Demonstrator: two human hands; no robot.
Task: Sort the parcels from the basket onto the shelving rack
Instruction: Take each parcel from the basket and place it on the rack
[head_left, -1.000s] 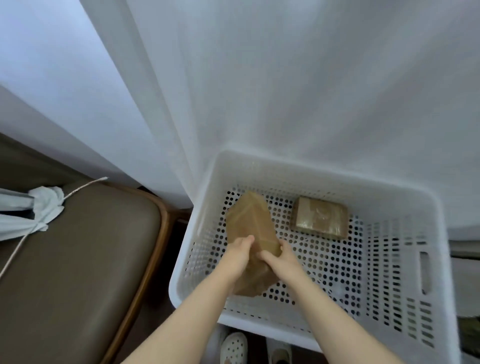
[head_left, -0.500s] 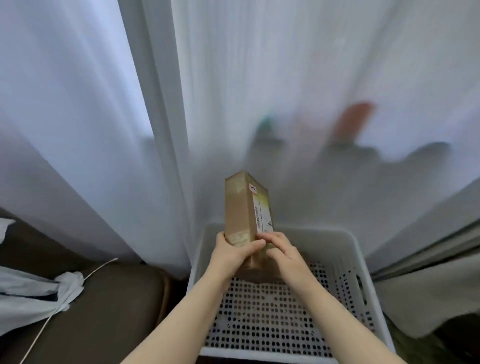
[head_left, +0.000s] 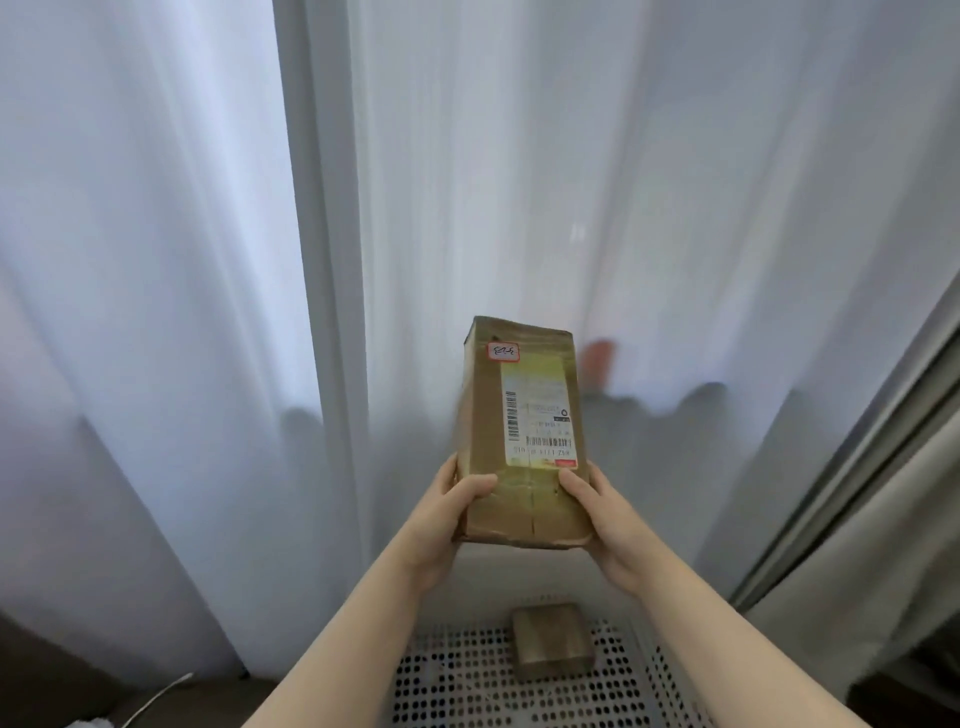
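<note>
Sheer white curtains (head_left: 156, 260) hang across the whole background, lit from behind. No shelving rack shows anywhere in this view. Low at the left, a white cord (head_left: 156, 699) lies on the corner of a dark seat.

Next comes the left grip (head_left: 441, 519), thumb on the front and fingers curled round the lower left edge of a tall brown parcel (head_left: 488, 415). The parcel stands upright in the air, well above the basket (head_left: 457, 691), with its printed label (head_left: 540, 415) facing the camera. On the basket's perforated floor lies one small parcel (head_left: 550, 644), untouched. The right grip (head_left: 608, 525) clamps the tall parcel's lower right edge in the same way, so both are closed on it. A grey drape (head_left: 857, 545) borders the far right.

The sorting looks to be under way but far from done. One parcel is out of the basket and in hand, but it is not yet on any shelf. It has yet to be carried to the rack, and the small parcel remains to follow. Most of the basket lies outside the frame, so I cannot tell whether more parcels wait there.
</note>
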